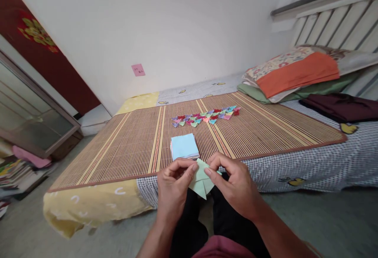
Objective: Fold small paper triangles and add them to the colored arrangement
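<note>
My left hand (pixel 173 185) and my right hand (pixel 233 183) both pinch a partly folded pale green paper (pixel 201 181) held above my lap, just off the near edge of the bed. Its lower end comes to a point. A stack of square papers with a light blue top sheet (pixel 184 146) lies on the bamboo mat (pixel 124 147) right beyond my hands. Farther back on the mat sits a row of several small folded paper pieces in mixed colours (pixel 206 116).
The mat covers a low bed with a checked sheet (pixel 310 167) and a yellow cover (pixel 88 206). Folded blankets and pillows (pixel 295 73) are piled at the right. A pink note (pixel 138 69) is stuck on the wall. Books and clutter (pixel 17 171) lie at the left.
</note>
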